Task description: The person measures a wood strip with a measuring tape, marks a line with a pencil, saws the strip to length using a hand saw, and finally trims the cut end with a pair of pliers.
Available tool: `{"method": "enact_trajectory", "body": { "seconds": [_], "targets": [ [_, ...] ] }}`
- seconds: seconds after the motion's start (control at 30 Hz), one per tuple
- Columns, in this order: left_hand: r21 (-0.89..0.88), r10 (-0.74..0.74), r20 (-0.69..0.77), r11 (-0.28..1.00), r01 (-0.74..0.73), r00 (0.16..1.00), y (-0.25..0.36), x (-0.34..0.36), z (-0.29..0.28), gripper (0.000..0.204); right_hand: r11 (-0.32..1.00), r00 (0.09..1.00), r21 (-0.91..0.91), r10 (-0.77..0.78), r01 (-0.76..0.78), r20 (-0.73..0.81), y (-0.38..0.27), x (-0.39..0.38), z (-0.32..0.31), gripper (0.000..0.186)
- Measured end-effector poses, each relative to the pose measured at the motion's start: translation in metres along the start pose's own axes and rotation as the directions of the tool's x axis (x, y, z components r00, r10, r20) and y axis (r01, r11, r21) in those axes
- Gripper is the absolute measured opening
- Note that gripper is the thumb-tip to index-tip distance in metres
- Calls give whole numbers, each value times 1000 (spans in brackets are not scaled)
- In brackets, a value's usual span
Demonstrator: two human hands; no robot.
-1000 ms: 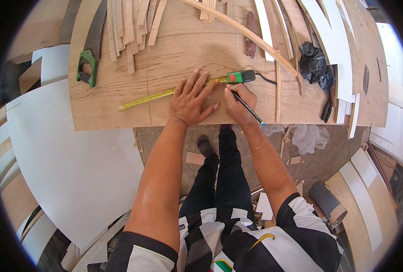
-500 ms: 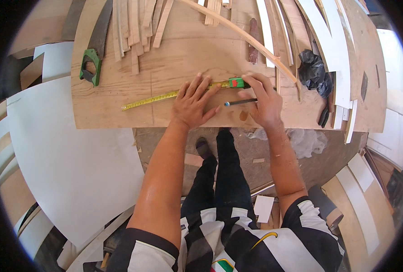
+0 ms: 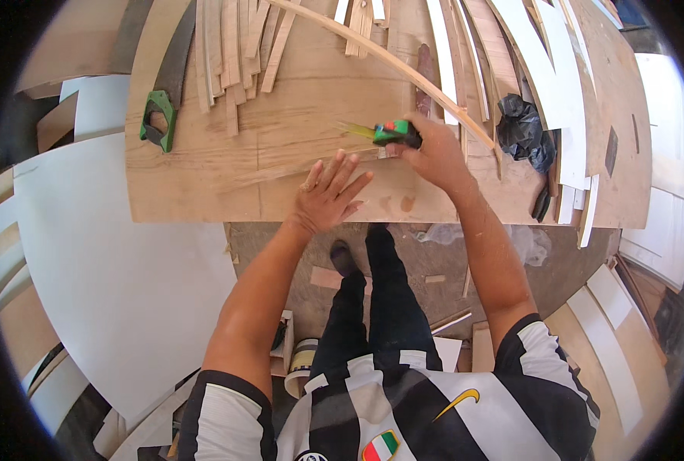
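Note:
My right hand (image 3: pixel 439 154) grips a green and black tape measure (image 3: pixel 397 134) above the wooden tabletop (image 3: pixel 196 169). A short, blurred length of yellow blade (image 3: pixel 355 129) sticks out of its left side. No pencil shows in this hand now. My left hand (image 3: pixel 328 196) is open, palm down and fingers spread, at the table's near edge. Its fingertips lie over or beside a thin wood strip (image 3: pixel 280 171) that blends into the tabletop; whether they press on it I cannot tell.
A green-handled handsaw (image 3: pixel 158 121) lies at the left. Several narrow wood strips (image 3: pixel 234 54) are at the back, and one long strip (image 3: pixel 388 65) crosses diagonally. White strips (image 3: pixel 569 100) and a crumpled black plastic bag (image 3: pixel 520 127) lie on the right. A large white panel (image 3: pixel 119 269) stands left of the table.
My right hand has lifted the tape measure, and the long yellow blade has drawn in to a short length. My left hand has come off the blade. The pencil is out of sight.

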State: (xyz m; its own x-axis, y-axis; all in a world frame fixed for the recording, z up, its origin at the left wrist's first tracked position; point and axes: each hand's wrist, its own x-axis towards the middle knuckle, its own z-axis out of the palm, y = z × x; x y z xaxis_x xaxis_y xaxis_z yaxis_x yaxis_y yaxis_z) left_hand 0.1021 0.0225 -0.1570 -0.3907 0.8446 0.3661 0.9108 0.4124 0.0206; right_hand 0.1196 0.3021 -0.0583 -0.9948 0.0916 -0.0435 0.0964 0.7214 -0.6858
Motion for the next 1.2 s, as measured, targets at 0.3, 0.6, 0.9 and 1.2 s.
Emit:
{"method": "enact_trajectory", "body": {
  "seconds": [0.3,0.6,0.9,1.2],
  "targets": [
    [-191,-345,162,908,372,925,-5,21,-13,66,964,889,100,265,-246,-374,31,22,-33,50],
    [-233,-263,172,926,298,949,-6,30,-15,55,736,535,550,671,-395,-514,102,95,-45,54],
    [-176,-297,224,925,338,928,-4,27,-14,55,904,865,-41,394,-427,-311,35,67,-9,34],
    [-157,-310,157,929,334,938,1,27,-17,52,945,877,-315,-73,-92,-474,21,17,63,34]
  ]
}}
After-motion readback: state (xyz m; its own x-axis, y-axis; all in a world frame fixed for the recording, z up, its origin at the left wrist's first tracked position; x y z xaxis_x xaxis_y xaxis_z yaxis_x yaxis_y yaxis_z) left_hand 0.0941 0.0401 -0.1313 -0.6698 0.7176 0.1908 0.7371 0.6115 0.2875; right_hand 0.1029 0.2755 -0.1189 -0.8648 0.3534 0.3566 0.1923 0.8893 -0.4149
